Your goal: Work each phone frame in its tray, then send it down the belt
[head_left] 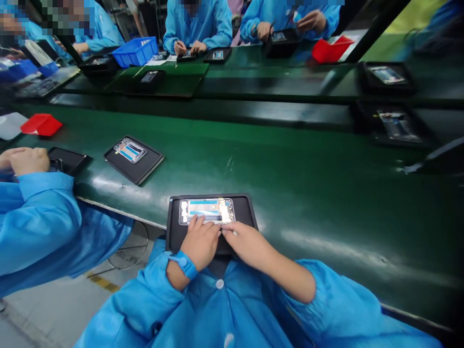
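An opened smartphone (205, 209) lies in a shallow black tray (176, 237) at the table's front edge, its inner parts and blue strips showing. My left hand (201, 244), with a blue band on its wrist, rests with outstretched fingers on the phone's near edge. Beside it, my right hand (250, 244) has thumb and fingers pinched together at the phone's near right corner. Whatever it may hold there is hidden or too small to name. The fingertips of both hands almost meet.
Another black tray with an open phone (131, 150) lies left of mine on the green table (290, 169). At far left a co-worker's hands (29, 160) work by a tray (70, 161) and a red bin (41, 124). Across stand a blue bin (136, 51) and more co-workers.
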{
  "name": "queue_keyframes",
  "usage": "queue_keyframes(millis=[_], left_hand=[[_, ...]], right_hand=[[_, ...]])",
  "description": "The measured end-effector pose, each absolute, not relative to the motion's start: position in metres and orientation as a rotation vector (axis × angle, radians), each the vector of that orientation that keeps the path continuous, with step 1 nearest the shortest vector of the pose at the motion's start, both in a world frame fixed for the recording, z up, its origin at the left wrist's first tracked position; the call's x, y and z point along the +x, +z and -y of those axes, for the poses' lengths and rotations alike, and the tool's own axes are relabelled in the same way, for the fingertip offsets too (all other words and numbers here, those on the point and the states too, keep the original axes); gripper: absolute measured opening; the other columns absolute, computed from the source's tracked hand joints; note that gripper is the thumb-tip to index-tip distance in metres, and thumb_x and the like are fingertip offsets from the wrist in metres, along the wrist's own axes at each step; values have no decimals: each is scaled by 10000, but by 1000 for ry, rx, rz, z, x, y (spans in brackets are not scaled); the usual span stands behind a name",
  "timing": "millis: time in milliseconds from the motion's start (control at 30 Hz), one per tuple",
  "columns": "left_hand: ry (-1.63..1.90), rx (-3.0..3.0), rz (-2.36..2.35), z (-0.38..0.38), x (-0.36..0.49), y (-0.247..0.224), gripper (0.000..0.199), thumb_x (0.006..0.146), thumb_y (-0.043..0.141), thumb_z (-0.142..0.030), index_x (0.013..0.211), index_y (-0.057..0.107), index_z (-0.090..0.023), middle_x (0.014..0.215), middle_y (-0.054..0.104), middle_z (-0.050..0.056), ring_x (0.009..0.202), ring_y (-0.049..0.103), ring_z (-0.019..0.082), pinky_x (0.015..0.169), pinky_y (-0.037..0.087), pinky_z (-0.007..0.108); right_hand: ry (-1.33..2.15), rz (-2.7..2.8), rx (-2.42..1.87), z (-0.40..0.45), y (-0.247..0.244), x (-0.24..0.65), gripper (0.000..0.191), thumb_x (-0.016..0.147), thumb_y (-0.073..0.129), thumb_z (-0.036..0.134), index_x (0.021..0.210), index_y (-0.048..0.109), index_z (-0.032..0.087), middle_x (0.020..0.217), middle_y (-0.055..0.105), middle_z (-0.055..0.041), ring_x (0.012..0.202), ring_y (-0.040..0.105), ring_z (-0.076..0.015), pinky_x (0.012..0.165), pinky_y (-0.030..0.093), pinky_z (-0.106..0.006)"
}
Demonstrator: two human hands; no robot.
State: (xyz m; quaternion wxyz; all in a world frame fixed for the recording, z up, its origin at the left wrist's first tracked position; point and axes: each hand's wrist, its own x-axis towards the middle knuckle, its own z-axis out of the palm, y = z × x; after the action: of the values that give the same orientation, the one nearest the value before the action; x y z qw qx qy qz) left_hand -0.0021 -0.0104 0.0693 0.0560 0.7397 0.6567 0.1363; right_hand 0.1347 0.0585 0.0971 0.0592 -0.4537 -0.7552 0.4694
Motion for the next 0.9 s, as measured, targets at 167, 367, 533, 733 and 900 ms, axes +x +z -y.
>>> queue_keyframes(millis=[167, 367, 533, 733, 900], left_hand=[[615, 2261, -1925, 3, -2, 64, 207, 837, 404, -188, 891, 603, -173, 749, 613, 28, 914, 508, 197, 953, 352, 426], [612, 2329, -2015, -7, 2, 63, 212, 831, 398, -164, 781, 604, -158, 710, 580, 45, 897, 503, 217, 888, 401, 415], [453, 2395, -1991, -12, 5, 60, 173, 815, 437, -143, 788, 608, -142, 752, 592, 59, 936, 495, 233, 881, 400, 401], [351, 2460, -2008, -10, 4, 60, 174, 814, 437, -136, 840, 609, -144, 780, 604, 61, 931, 522, 222, 910, 391, 400], [258, 2460, -2023, -10, 7, 63, 158, 806, 456, -135, 848, 608, -126, 782, 609, 65, 913, 541, 221, 926, 385, 402]], right_hand=[[1832, 1620, -1716, -62, 95, 129, 209, 776, 481, 239, 944, 596, 186, 637, 581, 20, 564, 549, -123, 490, 403, -201], [1748, 1177, -1668, -70, 92, 128, 380, 772, 498, 339, 1099, 488, 146, 525, 486, 58, 408, 446, -95, 389, 338, -188], [1340, 1199, -1578, -73, 81, 136, 457, 800, 446, 486, 1095, 463, 137, 777, 611, -43, 625, 579, -142, 578, 460, -257], [840, 1473, -1254, -62, 62, 132, 290, 863, 388, 400, 1021, 452, 166, 821, 637, -69, 769, 610, -180, 685, 488, -337], [648, 1614, -1071, -60, 54, 130, 209, 894, 379, 291, 1072, 419, 189, 826, 638, -47, 760, 616, -156, 659, 500, -303]])
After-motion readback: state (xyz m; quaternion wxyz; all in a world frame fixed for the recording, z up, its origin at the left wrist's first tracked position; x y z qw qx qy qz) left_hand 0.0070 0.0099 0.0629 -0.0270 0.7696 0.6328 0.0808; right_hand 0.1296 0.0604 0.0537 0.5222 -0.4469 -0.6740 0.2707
